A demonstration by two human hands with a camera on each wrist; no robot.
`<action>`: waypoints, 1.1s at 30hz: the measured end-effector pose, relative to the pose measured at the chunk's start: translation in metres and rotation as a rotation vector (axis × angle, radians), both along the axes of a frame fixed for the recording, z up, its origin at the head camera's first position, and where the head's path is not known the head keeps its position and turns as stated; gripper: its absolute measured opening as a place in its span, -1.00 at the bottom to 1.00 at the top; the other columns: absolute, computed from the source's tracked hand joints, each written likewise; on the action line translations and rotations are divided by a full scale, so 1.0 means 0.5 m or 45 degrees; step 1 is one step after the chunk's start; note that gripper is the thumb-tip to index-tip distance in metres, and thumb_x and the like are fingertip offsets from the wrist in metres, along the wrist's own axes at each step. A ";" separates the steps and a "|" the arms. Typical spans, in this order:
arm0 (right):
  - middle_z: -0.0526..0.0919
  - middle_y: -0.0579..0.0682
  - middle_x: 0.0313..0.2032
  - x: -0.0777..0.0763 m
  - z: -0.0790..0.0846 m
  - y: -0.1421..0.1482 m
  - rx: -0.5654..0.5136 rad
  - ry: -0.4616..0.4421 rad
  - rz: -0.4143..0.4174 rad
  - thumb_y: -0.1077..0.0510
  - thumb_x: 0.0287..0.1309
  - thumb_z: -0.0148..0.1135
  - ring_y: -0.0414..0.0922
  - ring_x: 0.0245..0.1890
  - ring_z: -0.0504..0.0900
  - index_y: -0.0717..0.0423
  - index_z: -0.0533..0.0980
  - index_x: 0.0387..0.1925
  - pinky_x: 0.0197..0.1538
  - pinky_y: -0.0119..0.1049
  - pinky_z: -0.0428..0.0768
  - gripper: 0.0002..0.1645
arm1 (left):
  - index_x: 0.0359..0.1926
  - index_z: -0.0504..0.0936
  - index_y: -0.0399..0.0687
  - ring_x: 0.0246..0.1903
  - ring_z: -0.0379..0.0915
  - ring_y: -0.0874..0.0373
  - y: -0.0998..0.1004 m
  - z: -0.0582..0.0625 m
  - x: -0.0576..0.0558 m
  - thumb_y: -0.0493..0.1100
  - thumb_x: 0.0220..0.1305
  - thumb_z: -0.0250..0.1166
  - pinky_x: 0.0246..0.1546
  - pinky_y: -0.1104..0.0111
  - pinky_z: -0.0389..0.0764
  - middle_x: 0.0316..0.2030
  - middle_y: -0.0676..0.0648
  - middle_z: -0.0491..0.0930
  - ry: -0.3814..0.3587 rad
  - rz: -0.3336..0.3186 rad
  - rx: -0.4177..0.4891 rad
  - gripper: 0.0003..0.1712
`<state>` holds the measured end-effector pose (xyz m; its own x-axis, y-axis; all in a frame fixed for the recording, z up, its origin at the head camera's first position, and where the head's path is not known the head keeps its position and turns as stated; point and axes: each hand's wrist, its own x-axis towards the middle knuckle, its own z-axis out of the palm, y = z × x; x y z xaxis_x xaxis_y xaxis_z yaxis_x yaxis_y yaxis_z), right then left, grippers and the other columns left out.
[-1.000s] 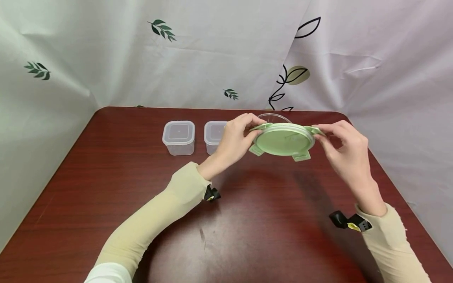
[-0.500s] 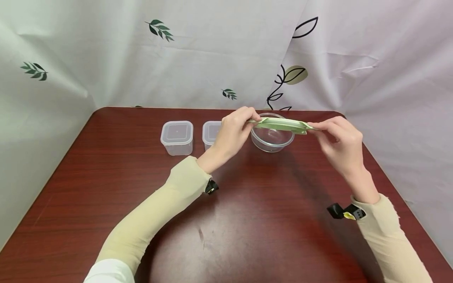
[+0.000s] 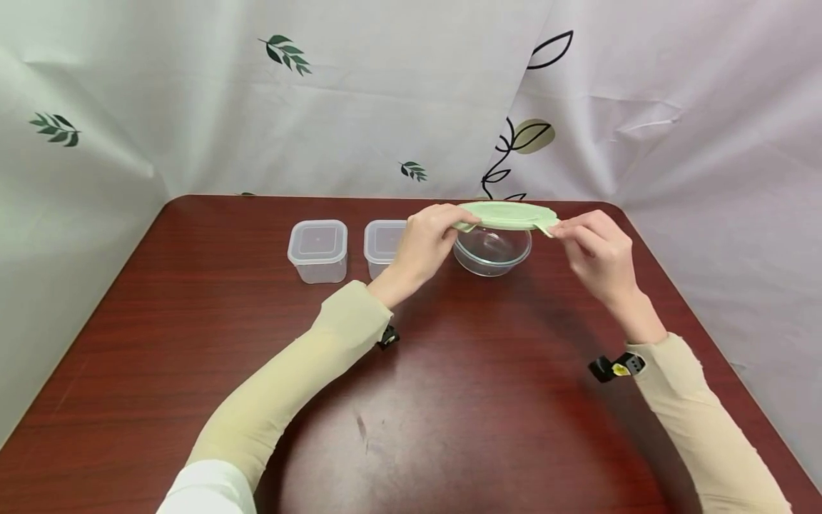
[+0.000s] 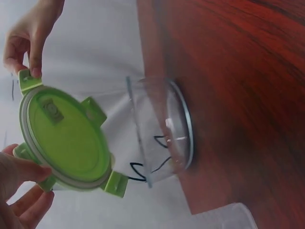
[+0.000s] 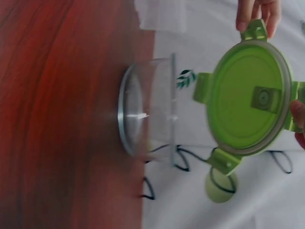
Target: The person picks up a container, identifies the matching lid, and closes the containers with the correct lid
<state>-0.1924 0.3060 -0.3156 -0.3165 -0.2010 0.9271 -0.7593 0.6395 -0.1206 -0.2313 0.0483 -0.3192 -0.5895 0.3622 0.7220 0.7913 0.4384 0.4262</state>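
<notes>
A round green lid (image 3: 509,213) with clip tabs hangs in the air, pinched at its sides by both hands. My left hand (image 3: 424,243) grips a tab at the lid's left edge, thumb and fingers around it. At the right edge, my right hand (image 3: 599,253) pinches another tab. Below and just behind the lid stands a round clear glass bowl (image 3: 491,260), its rim partly covered by the lid in the head view. Both wrist views show a gap between the bowl (image 5: 147,112) and the lid (image 5: 245,95), whose underside has a pale sealing ring.
Two square translucent plastic containers with lids stand left of the bowl: one container (image 3: 319,250) farther left, the other container (image 3: 383,246) partly behind my left hand. All rest on a dark red wooden table (image 3: 488,400). A white printed curtain (image 3: 359,107) hangs behind.
The lid has tilted from showing its underside, through edge-on, to showing its top in the head view. My right hand has shifted slightly left, and more of the bowl shows.
</notes>
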 end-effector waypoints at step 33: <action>0.70 0.04 -0.43 -0.022 -0.087 0.061 0.305 -0.318 0.055 0.59 -0.26 0.39 -0.04 -0.33 0.57 0.19 0.65 -0.52 -0.02 -0.66 0.33 -0.70 | -0.26 0.71 -0.01 -0.26 0.63 0.00 0.037 -0.085 -0.004 -0.55 -0.05 0.19 -0.36 0.22 0.60 -0.20 0.00 0.67 -0.209 0.158 -0.296 -0.57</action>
